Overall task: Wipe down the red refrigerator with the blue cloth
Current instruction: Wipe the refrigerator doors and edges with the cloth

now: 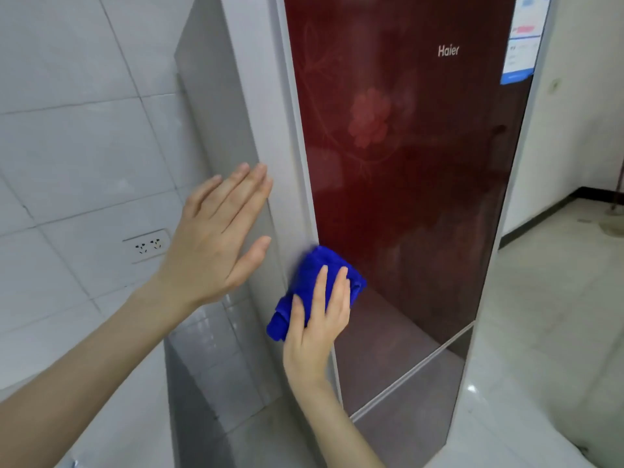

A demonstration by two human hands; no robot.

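The left hand [216, 238] lies flat at centre left of the frame, fingers straight and together, against the grey side panel [216, 106] of the red refrigerator [405, 163]. Just right of it and lower, the right hand [317, 322] presses the bunched blue cloth [314, 265] with extended fingers against the left edge of the glossy red door. A wall socket [148, 246] sits on the white tiled wall [67, 96] at left. Farther up, the door carries a Haier logo [448, 50] and a label sticker [521, 38] at upper right.
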